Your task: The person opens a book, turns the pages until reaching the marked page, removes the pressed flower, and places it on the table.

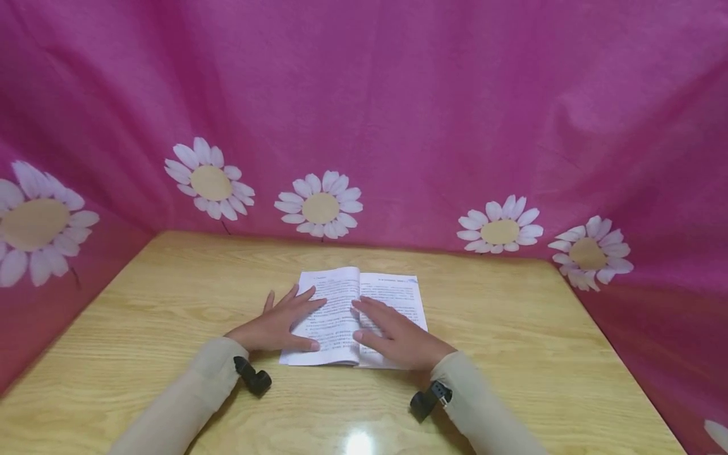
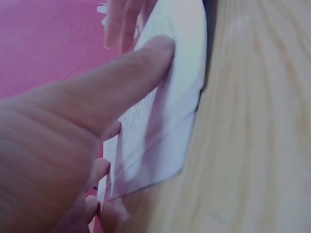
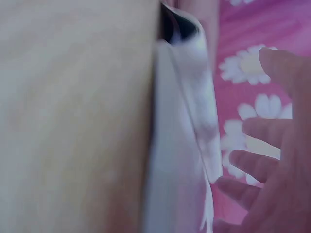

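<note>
An open book (image 1: 335, 319) with printed text lies in the middle of the table. My left hand (image 1: 279, 323) spreads over its left page, fingers extended and thumb on the paper near the lower part. In the left wrist view the thumb (image 2: 141, 63) lies against the white page (image 2: 187, 63). My right hand (image 1: 400, 335) is over the right page (image 1: 395, 291), its fingers pointing at the centre fold. In the right wrist view its fingers (image 3: 255, 165) are relaxed and apart, just off the curved pages (image 3: 199, 92). Neither hand grips anything.
The light wooden table (image 1: 506, 328) extends around the book on all sides. Behind it and along both sides hangs a pink curtain (image 1: 398, 126) printed with large white daisies (image 1: 321, 205). A small black camera (image 1: 256, 379) is strapped at each wrist over beige sleeves.
</note>
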### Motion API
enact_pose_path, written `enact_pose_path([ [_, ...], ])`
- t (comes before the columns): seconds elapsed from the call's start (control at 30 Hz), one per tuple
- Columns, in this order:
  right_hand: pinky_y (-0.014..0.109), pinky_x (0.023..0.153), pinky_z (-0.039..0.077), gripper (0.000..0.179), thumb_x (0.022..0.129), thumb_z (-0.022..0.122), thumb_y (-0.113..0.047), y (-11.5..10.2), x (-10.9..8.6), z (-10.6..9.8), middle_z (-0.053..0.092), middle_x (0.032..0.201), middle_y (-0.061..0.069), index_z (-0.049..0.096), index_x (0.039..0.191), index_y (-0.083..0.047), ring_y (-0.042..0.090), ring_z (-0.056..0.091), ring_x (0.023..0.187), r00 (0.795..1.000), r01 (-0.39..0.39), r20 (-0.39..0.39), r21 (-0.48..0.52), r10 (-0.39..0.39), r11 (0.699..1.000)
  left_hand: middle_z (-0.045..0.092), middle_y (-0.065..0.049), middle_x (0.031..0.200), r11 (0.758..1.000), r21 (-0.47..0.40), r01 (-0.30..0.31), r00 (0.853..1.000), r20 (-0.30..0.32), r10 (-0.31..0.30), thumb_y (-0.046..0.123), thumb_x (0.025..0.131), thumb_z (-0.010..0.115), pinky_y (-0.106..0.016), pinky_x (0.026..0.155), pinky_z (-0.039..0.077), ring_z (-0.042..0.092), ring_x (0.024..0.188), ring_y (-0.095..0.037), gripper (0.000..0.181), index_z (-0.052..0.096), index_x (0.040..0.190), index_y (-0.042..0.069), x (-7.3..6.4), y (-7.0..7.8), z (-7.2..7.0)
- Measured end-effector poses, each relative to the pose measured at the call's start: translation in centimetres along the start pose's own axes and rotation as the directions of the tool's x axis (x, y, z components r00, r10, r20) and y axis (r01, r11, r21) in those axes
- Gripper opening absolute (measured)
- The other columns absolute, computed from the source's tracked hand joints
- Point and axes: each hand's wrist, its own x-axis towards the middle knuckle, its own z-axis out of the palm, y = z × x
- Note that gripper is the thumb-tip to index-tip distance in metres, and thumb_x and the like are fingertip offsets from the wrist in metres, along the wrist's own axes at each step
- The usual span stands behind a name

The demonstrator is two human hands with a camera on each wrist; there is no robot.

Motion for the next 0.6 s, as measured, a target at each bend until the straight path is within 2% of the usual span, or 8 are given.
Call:
enact_pose_path([
  [0.13, 0.050, 0.116, 0.016, 0.079, 0.089, 0.054, -0.063, 1.9, -0.4, -1.5, 0.022, 0.159, -0.006, 0.025, 0.154, -0.028, 0.017, 0.016, 0.146, 0.989, -0.100, -0.093, 0.120, 0.112, 0.988, 0.012, 0.001, 0.162, 1.000, 0.021, 0.009, 1.000, -0.016, -0.009, 0.067, 0.074, 0.068, -0.064, 0.107, -0.018, -0.008, 0.147, -0.031, 0.092, 0.031, 0.152, 0.032, 0.1, 0.2, 0.2],
  [0.23, 0.053, 0.116, 0.014, 0.088, 0.085, 0.064, -0.059, 4.0, -0.9, -2.4, 0.022, 0.159, -0.004, 0.023, 0.154, -0.024, 0.022, 0.014, 0.147, 0.973, -0.149, -0.150, 0.185, 0.177, 0.972, 0.013, 0.001, 0.162, 0.999, 0.040, 0.026, 0.999, -0.021, -0.025, 0.066, 0.073, 0.069, -0.063, 0.108, -0.017, -0.007, 0.148, -0.030, 0.092, 0.032, 0.151, 0.033, 0.2, 0.4, 0.4],
  [0.3, 0.055, 0.116, 0.013, 0.094, 0.082, 0.068, -0.057, 5.2, -1.1, -2.6, 0.021, 0.159, 0.001, 0.021, 0.155, -0.021, 0.026, 0.012, 0.147, 0.964, -0.181, -0.159, 0.189, 0.212, 0.965, 0.013, 0.000, 0.162, 0.999, 0.045, 0.024, 1.000, -0.012, -0.024, 0.065, 0.074, 0.069, -0.063, 0.108, -0.016, -0.007, 0.148, -0.031, 0.092, 0.032, 0.151, 0.032, 0.2, 0.5, 0.4],
  [0.43, 0.055, 0.116, 0.010, 0.101, 0.077, 0.071, -0.061, 6.7, -1.3, -2.8, 0.019, 0.160, 0.000, 0.020, 0.155, -0.022, 0.025, 0.011, 0.147, 0.946, -0.275, -0.128, 0.176, 0.299, 0.945, 0.009, -0.006, 0.162, 0.999, 0.039, -0.030, 0.999, 0.017, 0.030, 0.061, 0.079, 0.068, -0.060, 0.110, -0.015, -0.008, 0.147, -0.031, 0.090, 0.030, 0.153, 0.025, 0.2, 0.4, 0.3],
  [0.6, 0.051, 0.118, 0.006, 0.103, 0.074, 0.071, -0.065, 7.6, -1.1, -2.8, 0.018, 0.160, -0.002, 0.019, 0.155, -0.027, 0.023, 0.013, 0.147, 0.938, -0.302, -0.133, 0.140, 0.321, 0.943, 0.002, -0.010, 0.162, 0.990, 0.021, -0.140, 0.990, 0.020, 0.140, 0.055, 0.086, 0.065, -0.054, 0.115, -0.009, -0.008, 0.147, -0.031, 0.090, 0.023, 0.154, 0.016, -0.1, -0.3, 0.1],
])
